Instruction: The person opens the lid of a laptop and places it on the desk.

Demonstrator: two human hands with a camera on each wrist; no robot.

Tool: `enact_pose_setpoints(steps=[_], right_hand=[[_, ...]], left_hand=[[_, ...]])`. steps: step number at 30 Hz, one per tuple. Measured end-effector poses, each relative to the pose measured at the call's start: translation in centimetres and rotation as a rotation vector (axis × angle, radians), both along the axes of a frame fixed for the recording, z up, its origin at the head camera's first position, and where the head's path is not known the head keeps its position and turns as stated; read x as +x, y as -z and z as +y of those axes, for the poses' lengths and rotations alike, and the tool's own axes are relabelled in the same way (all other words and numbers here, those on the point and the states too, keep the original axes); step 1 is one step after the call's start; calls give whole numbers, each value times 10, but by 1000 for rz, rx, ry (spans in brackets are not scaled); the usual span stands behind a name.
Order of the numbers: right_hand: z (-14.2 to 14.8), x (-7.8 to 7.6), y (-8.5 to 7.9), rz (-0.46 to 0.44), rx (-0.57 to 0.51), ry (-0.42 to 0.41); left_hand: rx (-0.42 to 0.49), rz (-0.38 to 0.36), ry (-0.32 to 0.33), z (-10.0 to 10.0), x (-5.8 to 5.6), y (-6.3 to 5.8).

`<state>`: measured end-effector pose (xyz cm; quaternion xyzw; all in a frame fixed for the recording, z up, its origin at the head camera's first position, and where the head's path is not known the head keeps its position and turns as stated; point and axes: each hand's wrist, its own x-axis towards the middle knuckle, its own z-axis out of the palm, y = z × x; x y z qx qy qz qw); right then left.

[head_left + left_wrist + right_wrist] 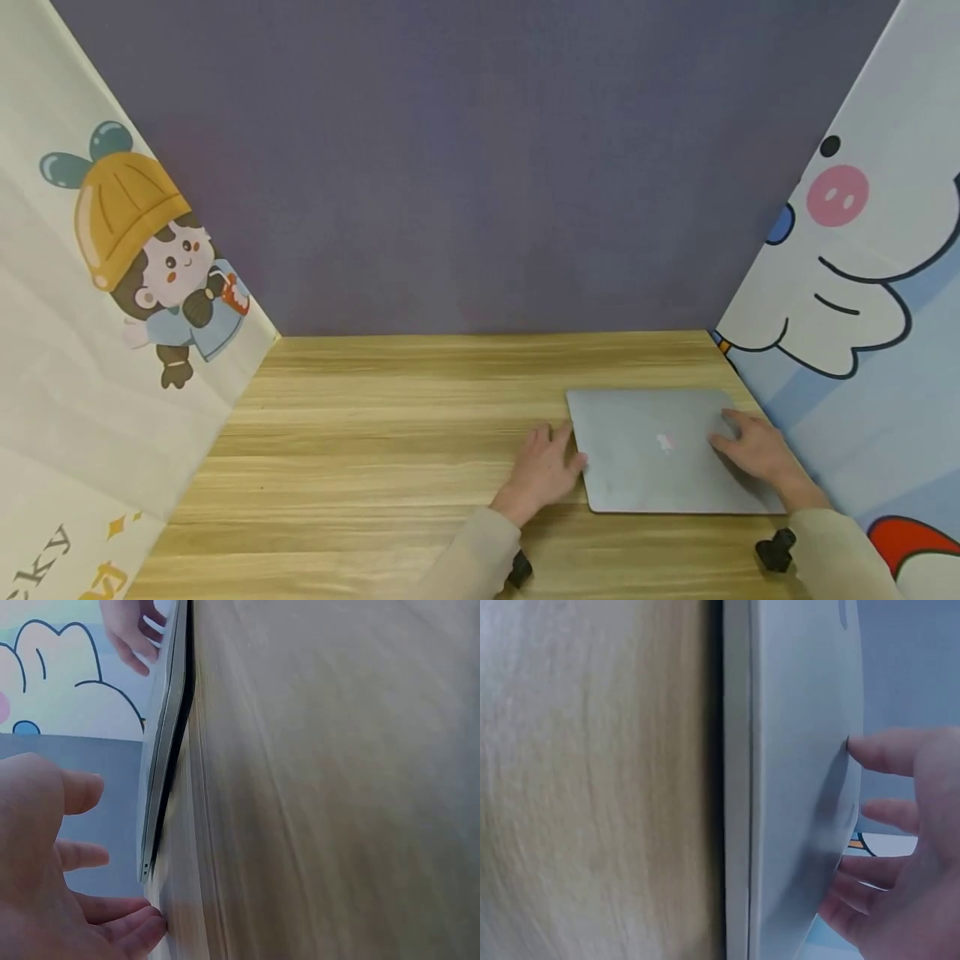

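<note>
A closed grey laptop (637,479) lies flat on the wooden table, with a pale logo (665,442) on its lid. By its left edge is my left hand (542,467), thumb and fingers spread apart and nothing gripped. The left wrist view has some of those fingers (135,928) low by the tabletop, close to the laptop's corner. My right hand (761,450) reaches over the right part of the lid. In the right wrist view its thumb tip (866,750) is right at the lid's surface, and the other fingers are spread near the laptop's far side.
The wooden table (360,467) extends to the left of the laptop. A dark grey panel (480,167) stands along the back. Printed cartoon walls flank both sides, the right one (862,433) close to my right hand. Black devices (775,550) sit at my wrists.
</note>
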<state>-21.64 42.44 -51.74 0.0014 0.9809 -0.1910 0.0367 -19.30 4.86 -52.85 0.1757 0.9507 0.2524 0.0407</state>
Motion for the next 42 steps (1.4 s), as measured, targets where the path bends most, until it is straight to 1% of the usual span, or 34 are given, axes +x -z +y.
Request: enact_pose_setpoints(steps=[5, 14, 20, 23, 27, 30, 34, 36, 40, 42], right_hand=[[2, 2, -1, -42, -44, 33], [3, 0, 3, -39, -65, 57], [3, -2, 4, -37, -90, 65], [3, 0, 3, -25, -98, 53], [5, 3, 0, -1, -107, 8], [8, 5, -1, -10, -120, -21], [10, 6, -2, -26, -125, -35], [10, 7, -2, -20, -122, -38], [11, 9, -1, -1, -115, -43], [10, 10, 1, 13, -116, -47]], left_hand=[[10, -27, 16, 7, 0, -2], [-61, 6, 55, 23, -4, 2], [-72, 11, 12, 30, -10, 2], [-91, 13, -5, 33, -13, 2], [-109, 3, -16, 35, -15, 1], [-128, 2, -21, 36, -17, 0], [-121, -5, -25, 36, -17, -2], [-112, -10, -27, 37, -17, -3], [-133, -4, -26, 39, -17, -3], [-130, -20, -34, 38, -17, -3]])
